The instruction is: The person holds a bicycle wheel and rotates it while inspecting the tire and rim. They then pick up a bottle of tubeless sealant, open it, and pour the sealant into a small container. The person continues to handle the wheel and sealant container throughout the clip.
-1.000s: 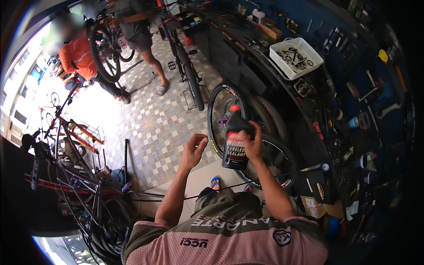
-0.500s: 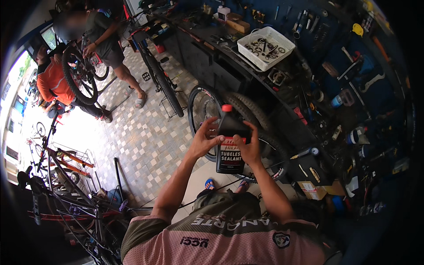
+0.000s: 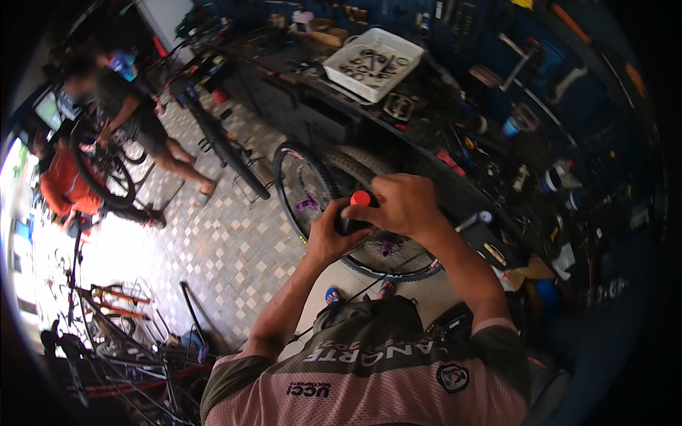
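Head view, mid-frame: the left hand (image 3: pixel 328 238) wraps the black bottle (image 3: pixel 347 226), likely firm, slick plastic best held around its body, while the right hand (image 3: pixel 405 204) curls at the red cap (image 3: pixel 361 198), whether clamped I cannot tell.

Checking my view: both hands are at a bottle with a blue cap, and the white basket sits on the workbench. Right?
Not quite: the cap is red, not blue, as the head view shows. The left hand and right hand are at the bottle, and the white basket sits on the workbench.
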Action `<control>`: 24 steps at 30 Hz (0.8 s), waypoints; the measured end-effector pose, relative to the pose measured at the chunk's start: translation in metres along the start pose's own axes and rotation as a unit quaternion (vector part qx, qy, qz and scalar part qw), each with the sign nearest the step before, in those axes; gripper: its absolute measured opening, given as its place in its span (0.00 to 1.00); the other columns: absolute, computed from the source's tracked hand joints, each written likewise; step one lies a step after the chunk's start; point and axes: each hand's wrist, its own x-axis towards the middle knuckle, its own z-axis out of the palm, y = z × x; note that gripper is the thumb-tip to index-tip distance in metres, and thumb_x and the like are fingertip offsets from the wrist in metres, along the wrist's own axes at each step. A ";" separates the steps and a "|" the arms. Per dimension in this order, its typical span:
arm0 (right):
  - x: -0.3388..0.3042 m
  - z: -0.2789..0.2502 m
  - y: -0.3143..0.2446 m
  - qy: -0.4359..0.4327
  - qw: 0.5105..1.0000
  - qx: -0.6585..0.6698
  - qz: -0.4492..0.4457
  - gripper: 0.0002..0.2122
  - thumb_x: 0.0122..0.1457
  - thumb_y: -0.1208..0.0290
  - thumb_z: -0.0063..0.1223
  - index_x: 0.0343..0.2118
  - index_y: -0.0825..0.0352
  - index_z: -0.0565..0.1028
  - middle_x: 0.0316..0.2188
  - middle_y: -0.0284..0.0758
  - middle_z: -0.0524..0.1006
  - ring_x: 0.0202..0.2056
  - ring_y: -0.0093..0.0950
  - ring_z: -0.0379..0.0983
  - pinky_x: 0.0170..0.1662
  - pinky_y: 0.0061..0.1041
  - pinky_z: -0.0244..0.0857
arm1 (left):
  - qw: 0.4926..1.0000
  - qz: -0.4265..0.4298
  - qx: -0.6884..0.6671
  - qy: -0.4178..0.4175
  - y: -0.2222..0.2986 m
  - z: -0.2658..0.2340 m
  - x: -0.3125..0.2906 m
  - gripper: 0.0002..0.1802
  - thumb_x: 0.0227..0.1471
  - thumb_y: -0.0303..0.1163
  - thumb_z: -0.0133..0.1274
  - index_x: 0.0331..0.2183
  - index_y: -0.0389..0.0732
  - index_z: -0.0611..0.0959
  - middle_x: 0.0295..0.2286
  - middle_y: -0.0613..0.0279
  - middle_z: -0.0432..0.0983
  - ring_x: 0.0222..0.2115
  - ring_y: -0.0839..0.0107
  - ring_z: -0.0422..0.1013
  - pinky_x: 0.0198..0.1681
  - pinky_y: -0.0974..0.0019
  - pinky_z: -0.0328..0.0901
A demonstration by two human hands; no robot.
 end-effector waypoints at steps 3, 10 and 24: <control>-0.002 -0.010 0.001 -0.078 0.995 -0.068 0.016 0.40 0.58 0.21 0.48 0.20 0.63 0.81 0.20 0.45 0.82 0.27 0.47 0.83 0.33 0.47 0.75 | 1.000 0.014 0.022 -0.001 0.007 0.023 -0.004 0.41 0.43 0.45 0.82 0.54 0.41 0.80 0.43 0.49 0.86 0.44 0.48 0.84 0.48 0.52 0.77; -0.036 -0.030 0.048 -0.154 0.983 0.094 -0.021 0.28 0.62 0.38 0.57 0.26 0.66 0.79 0.26 0.42 0.81 0.34 0.46 0.82 0.36 0.47 0.71 | 0.987 0.071 -0.059 -0.129 0.007 0.052 0.005 0.43 0.41 0.49 0.82 0.51 0.37 0.79 0.39 0.46 0.86 0.42 0.48 0.84 0.44 0.53 0.76; -0.112 -0.128 0.075 -0.192 0.978 0.002 0.080 0.19 0.62 0.54 0.62 0.37 0.70 0.80 0.32 0.44 0.83 0.36 0.50 0.83 0.38 0.49 0.77 | 0.947 0.141 -0.065 -0.280 0.057 0.136 0.029 0.43 0.42 0.50 0.82 0.52 0.38 0.78 0.36 0.45 0.87 0.40 0.46 0.85 0.41 0.53 0.77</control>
